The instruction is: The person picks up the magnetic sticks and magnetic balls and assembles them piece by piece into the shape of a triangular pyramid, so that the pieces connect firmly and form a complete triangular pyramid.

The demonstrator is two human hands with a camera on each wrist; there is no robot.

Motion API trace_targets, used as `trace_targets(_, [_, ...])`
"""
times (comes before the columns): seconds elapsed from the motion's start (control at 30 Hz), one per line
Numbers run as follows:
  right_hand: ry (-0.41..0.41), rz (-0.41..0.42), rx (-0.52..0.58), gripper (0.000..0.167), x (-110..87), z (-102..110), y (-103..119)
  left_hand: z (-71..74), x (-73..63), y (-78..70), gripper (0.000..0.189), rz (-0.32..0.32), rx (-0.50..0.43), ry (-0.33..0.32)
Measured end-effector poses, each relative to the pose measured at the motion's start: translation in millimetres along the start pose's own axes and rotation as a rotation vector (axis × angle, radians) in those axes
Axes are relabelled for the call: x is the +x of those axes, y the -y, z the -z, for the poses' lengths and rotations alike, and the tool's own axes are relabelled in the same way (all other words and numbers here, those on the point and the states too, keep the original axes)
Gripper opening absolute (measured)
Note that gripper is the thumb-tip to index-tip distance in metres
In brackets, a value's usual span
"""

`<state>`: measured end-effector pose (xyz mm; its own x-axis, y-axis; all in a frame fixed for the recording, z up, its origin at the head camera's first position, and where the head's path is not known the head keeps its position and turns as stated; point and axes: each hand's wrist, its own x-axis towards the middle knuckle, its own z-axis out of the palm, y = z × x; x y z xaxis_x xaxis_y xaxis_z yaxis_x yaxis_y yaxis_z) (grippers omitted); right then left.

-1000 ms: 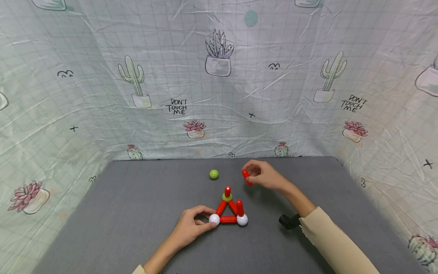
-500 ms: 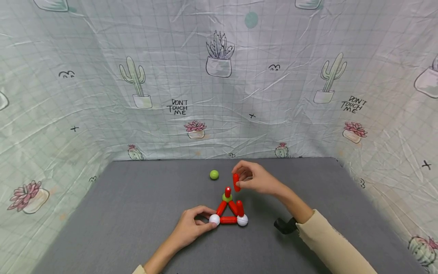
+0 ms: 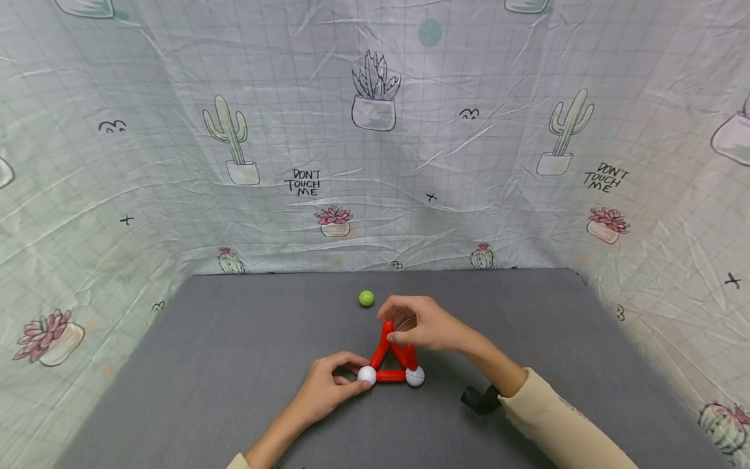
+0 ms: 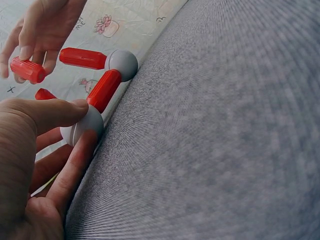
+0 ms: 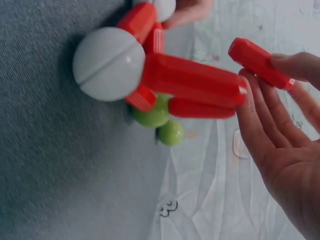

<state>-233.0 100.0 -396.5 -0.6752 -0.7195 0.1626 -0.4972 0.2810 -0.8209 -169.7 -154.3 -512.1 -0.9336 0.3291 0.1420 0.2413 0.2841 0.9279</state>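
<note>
On the table, red rods and balls form a triangle. Its front rod joins two white balls, and a green ball marks the back corner. My left hand grips the left white ball between thumb and fingers. The right white ball carries an upright red rod, and another red rod stands on the green ball. Above the triangle, my right hand pinches a loose red rod, which the right wrist view shows apart from the standing rods.
A loose green ball lies behind the triangle on the grey table. Printed cloth encloses the back and sides. A black object shows beside the right sleeve.
My right hand has carried its red rod leftward and slightly nearer, to over the back of the triangle. The left hand has stayed at the white ball.
</note>
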Motion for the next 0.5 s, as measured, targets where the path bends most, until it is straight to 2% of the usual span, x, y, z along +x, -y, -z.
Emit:
trace_targets(0.3, [0.070, -0.013, -0.100, 0.016, 1.3, -17, -2, 0.7, -1.5, -2.5, 0.030, -0.001, -0.011, 0.008])
trace_targets(0.5, [0.064, -0.012, -0.176, 0.016, 1.8, -25, -4, 1.1, -1.8, -3.6, 0.030, 0.004, -0.013, 0.003])
